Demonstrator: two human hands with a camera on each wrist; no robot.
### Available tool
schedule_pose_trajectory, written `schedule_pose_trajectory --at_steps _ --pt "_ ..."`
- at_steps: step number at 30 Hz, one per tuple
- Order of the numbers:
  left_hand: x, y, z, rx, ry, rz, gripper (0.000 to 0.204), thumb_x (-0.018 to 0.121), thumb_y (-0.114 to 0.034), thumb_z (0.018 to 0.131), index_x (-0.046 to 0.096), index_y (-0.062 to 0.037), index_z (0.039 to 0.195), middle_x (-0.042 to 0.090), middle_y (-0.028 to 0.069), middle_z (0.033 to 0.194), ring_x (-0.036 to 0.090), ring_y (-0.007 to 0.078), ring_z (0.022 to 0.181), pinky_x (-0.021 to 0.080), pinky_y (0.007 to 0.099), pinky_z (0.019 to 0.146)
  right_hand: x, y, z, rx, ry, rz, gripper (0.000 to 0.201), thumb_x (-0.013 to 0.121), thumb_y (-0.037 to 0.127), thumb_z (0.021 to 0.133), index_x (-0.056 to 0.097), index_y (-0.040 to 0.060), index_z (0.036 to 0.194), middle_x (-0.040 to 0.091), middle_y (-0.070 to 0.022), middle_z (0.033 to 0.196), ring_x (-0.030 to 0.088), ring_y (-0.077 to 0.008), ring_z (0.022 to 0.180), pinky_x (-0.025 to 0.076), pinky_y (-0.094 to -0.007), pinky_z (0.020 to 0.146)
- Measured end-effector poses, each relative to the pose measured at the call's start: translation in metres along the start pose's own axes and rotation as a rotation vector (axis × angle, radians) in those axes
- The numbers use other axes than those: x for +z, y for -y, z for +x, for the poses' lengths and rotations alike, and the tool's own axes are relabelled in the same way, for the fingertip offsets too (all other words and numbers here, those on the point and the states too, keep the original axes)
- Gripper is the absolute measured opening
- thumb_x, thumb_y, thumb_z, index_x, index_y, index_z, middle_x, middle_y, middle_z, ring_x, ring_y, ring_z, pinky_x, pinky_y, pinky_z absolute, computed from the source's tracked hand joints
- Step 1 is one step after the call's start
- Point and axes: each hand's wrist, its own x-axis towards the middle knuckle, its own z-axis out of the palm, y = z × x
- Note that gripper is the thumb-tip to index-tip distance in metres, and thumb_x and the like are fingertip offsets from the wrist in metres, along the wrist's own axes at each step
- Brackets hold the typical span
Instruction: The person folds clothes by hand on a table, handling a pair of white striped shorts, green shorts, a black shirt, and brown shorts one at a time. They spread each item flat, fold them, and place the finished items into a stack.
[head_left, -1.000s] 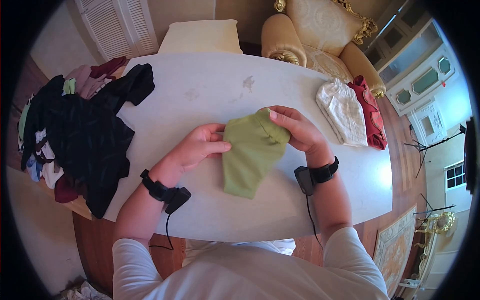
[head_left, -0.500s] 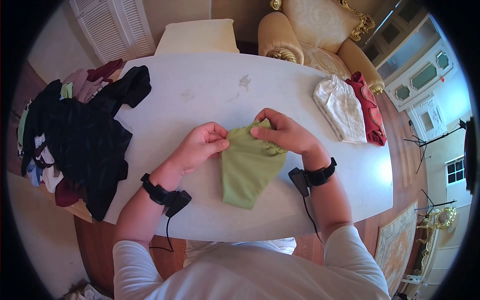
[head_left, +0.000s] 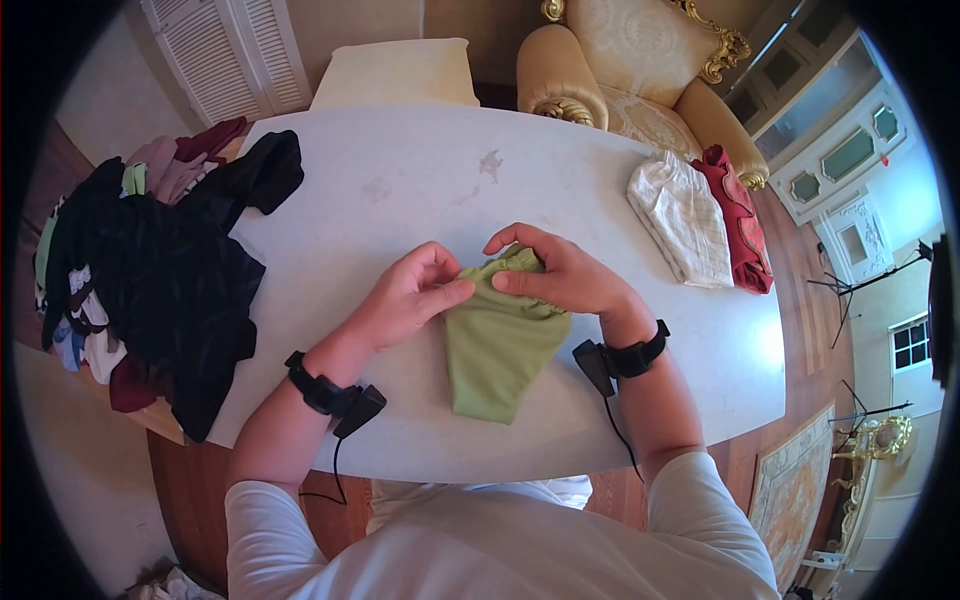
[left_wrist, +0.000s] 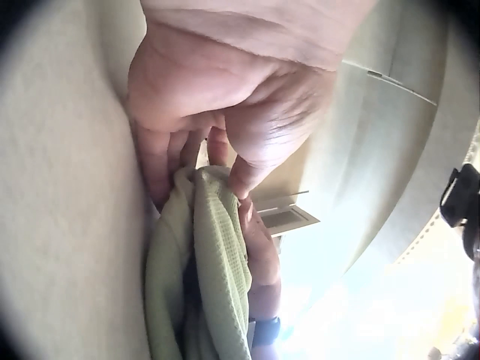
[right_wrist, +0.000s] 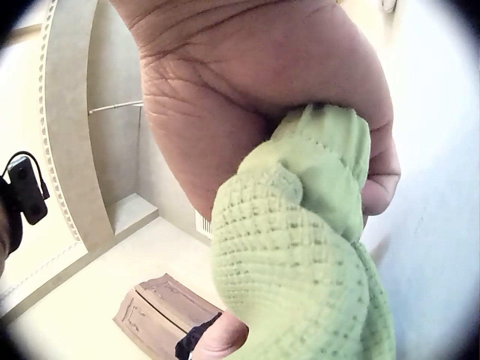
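A light green garment (head_left: 505,362) with a gathered edge hangs down over the table's middle. My left hand (head_left: 412,290) pinches its upper left corner between thumb and fingers; the left wrist view shows that hand (left_wrist: 225,97) at the top of the folded cloth (left_wrist: 221,255). On the gathered upper edge, my right hand (head_left: 565,272) grips with thumb in front and fingers behind. In the right wrist view the bunched cloth (right_wrist: 292,247) comes out from under the right hand (right_wrist: 262,90), hiding some fingertips.
A pile of dark and mixed clothes (head_left: 160,270) lies at the table's left end. White folded cloth (head_left: 680,220) and red folded cloth (head_left: 738,220) lie side by side at the right. Beyond the table (head_left: 400,150) stand a cream seat (head_left: 395,75) and a gold armchair (head_left: 640,70).
The right hand has moved left along the gathered edge, closer to the left hand. The green garment has come slightly nearer the body, its gathered edge more bunched.
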Motion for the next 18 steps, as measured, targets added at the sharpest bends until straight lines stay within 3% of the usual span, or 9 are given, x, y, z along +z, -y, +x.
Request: schedule_pose_trajectory --at_steps 5,8,16,18 --pt "-0.0096 0.0036 0.0014 -0.073 0.027 0.047 0.017 0.069 -0.02 0.105 0.055 -0.0118 0.099 0.06 -0.0072 0.089 0.053 0.0013 0.077 0.041 0.0204 0.07 -0.0035 -0.0015 0.0006 0.036 0.075 0.046 0.032 0.077 0.027 0.1 0.064 0.0099 0.124 0.066 0.0028 0.105 0.058 -0.0076 0.097 0.049 -0.026 0.086" --pt "-0.0109 0.0033 0.0 -0.107 0.044 -0.061 0.017 0.07 -0.019 0.103 0.055 -0.0106 0.098 0.057 -0.0067 0.088 0.05 0.0019 0.077 0.041 0.0221 0.067 -0.0047 -0.001 0.0 0.049 0.081 0.066 0.03 0.077 0.027 0.1 0.065 0.009 0.12 0.065 0.0036 0.103 0.058 -0.0069 0.096 0.049 -0.0256 0.085" --pt "-0.0122 -0.0008 -0.0029 -0.145 0.093 -0.213 0.015 0.068 -0.018 0.102 0.055 -0.0111 0.099 0.057 -0.0046 0.093 0.055 0.0044 0.084 0.048 0.0246 0.075 -0.0061 -0.0055 0.003 0.112 0.01 0.13 0.025 0.081 0.027 0.097 0.066 0.0063 0.097 0.066 0.0048 0.089 0.058 -0.0042 0.082 0.047 -0.0227 0.071" --pt "-0.0112 -0.0026 -0.0031 -0.146 0.071 -0.202 0.014 0.067 -0.015 0.103 0.055 -0.0114 0.1 0.059 -0.004 0.093 0.056 0.0046 0.084 0.048 0.024 0.076 -0.0069 -0.0041 0.0033 0.12 -0.011 0.11 0.026 0.081 0.027 0.097 0.066 0.0065 0.098 0.066 0.0041 0.09 0.058 -0.0042 0.082 0.047 -0.0225 0.07"
